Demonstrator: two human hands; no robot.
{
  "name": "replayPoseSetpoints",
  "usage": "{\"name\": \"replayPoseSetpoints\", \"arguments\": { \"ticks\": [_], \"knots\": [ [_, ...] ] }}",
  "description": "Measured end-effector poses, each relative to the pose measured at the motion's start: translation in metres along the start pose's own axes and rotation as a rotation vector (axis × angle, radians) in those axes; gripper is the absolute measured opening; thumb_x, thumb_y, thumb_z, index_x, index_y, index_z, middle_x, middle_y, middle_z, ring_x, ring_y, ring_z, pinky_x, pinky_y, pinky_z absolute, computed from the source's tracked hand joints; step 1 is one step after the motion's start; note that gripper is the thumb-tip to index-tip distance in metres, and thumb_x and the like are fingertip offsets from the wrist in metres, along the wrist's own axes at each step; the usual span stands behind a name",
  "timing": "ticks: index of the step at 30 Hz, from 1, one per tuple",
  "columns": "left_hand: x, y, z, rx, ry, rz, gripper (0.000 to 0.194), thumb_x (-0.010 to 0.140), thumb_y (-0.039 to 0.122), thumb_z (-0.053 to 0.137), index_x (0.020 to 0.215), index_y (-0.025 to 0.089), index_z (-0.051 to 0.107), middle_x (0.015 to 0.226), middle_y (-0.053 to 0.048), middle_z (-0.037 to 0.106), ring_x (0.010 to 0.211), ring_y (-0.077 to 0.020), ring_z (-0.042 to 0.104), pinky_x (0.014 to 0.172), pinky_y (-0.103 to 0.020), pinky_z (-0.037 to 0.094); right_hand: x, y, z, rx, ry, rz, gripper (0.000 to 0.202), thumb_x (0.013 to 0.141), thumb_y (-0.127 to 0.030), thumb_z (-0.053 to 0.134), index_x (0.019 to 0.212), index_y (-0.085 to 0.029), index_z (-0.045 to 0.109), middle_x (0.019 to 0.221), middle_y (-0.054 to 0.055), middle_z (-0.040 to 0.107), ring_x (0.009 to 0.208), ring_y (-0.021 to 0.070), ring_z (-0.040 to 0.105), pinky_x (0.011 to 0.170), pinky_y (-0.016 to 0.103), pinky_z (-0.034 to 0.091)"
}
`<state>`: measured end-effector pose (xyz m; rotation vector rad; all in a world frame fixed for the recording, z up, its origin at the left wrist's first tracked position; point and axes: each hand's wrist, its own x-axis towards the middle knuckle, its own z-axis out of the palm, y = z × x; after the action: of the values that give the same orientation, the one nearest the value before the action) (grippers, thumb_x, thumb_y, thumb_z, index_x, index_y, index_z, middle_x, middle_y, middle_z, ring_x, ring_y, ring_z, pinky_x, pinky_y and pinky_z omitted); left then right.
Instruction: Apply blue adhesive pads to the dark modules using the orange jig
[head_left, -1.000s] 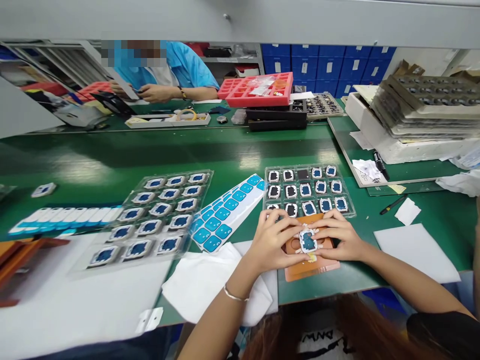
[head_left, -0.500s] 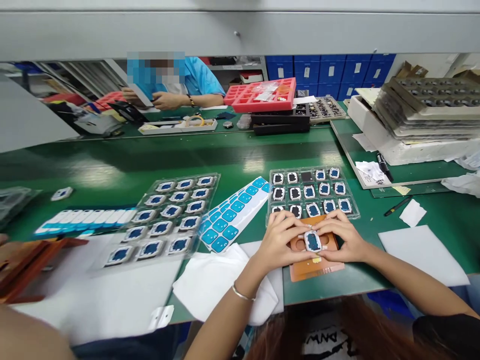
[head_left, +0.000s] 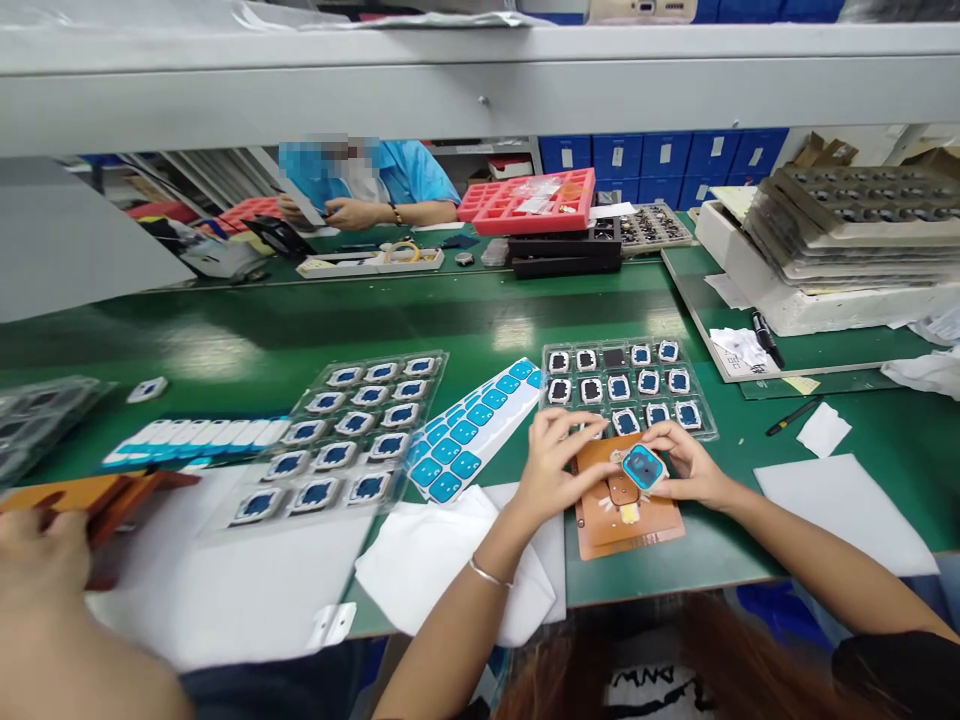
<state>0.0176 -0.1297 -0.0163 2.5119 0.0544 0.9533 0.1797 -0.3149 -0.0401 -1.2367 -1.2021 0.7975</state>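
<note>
Raised and tilted in my right hand [head_left: 686, 468] is a small rounded-square watch-like part [head_left: 643, 467], its bright blue-rimmed face up. The thumb and fingers grip its right edge. Just left of it, my left hand [head_left: 559, 462] has its fingers spread, the thumb stretched toward the part, holding nothing I can see. Below both hands an orange plate-like fixture [head_left: 596, 535] with a recess lies on the green table. Behind them sits a clear tray [head_left: 709, 425] of similar white-framed parts, partly covered by my left fingers.
Sheets of blue stickers [head_left: 465, 432] and a second tray of parts [head_left: 289, 435] lie to the left, by a white cloth [head_left: 420, 560]. A co-worker's blurred hand [head_left: 45, 570] is at an orange fixture [head_left: 135, 500]. A pen [head_left: 793, 416] and foam sheet [head_left: 832, 510] lie right.
The part has come up off the orange fixture in my right hand and turned, showing its bright blue face. My left hand has let go. The co-worker's hand at left has come into view.
</note>
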Motion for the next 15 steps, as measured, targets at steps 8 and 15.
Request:
{"name": "replayPoseSetpoints", "arguments": {
  "ticks": [8,15],
  "knots": [
    [-0.011,-0.047,-0.086,0.601,-0.586,-1.017,0.051,0.075,0.048,0.071,0.119,0.022,0.063,0.138,-0.015,0.051,0.125,-0.0402,0.047,0.094,-0.051,0.044,0.001,-0.004,-0.012,0.008,-0.096,0.035,0.053,0.075,-0.043,0.079,0.116,-0.026,0.051,0.11,0.006,0.062,0.105,0.0218,0.062,0.09,0.036,0.049],
    [-0.038,-0.068,-0.097,0.563,-0.609,-1.124,0.047,0.066,0.045,0.078,0.108,0.029,0.065,0.127,-0.007,0.06,0.119,-0.0308,0.055,0.091,-0.034,0.048,0.002,0.005,-0.017,-0.045,-0.04,0.006,0.055,0.07,-0.046,0.082,0.113,-0.025,0.055,0.112,0.008,0.061,0.106,0.0239,0.064,0.09,0.035,0.052]
  ]
}}
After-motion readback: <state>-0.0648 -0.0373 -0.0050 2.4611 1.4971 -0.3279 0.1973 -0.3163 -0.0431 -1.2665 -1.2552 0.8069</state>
